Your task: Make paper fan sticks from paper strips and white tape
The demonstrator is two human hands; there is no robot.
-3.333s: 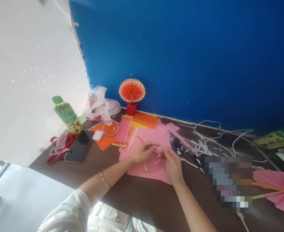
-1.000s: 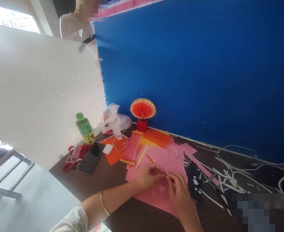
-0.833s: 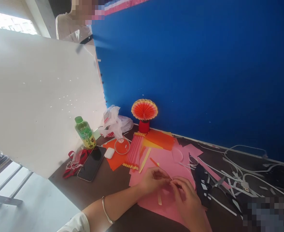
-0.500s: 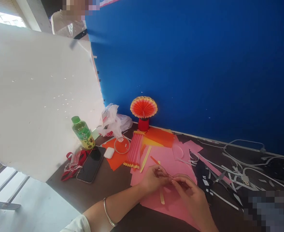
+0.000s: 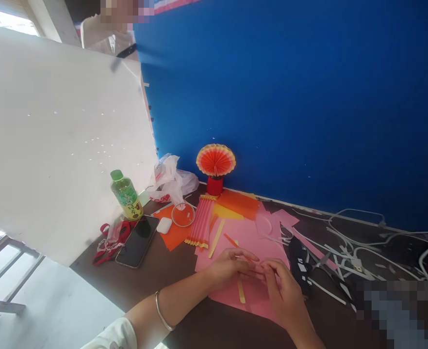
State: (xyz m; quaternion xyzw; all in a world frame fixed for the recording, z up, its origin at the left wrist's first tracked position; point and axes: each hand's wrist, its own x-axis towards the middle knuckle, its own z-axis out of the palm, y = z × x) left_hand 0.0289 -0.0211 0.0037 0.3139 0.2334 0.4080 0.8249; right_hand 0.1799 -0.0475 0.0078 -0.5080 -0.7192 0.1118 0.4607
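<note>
My left hand (image 5: 234, 266) and my right hand (image 5: 283, 288) meet fingertip to fingertip above the pink paper sheets (image 5: 223, 288). The right thumb and fingers are pinched together near the left fingertips. My left fingers are bent and close together. Whatever lies between the fingers is too small or hidden to name. An orange paper strip (image 5: 231, 240) sticks out beside the left fingers. Pale yellow strips (image 5: 217, 238) lie on the pink sheets, one of them below my hands. A pleated pink paper piece with yellow ends (image 5: 200, 220) rests left of them.
At the back a round pleated paper fan (image 5: 216, 160) stands on a red base (image 5: 215, 186). To the left are a green-capped bottle (image 5: 126, 195), a phone (image 5: 137, 242), a white case (image 5: 163, 225) and a plastic bag (image 5: 172, 177). Scissors (image 5: 325, 264), cables and white scraps lie right.
My left fingers have straightened a little, and the right hand stays pinched close to them. The reddish bit seen between the fingertips earlier no longer shows clearly. The view has shifted slightly.
</note>
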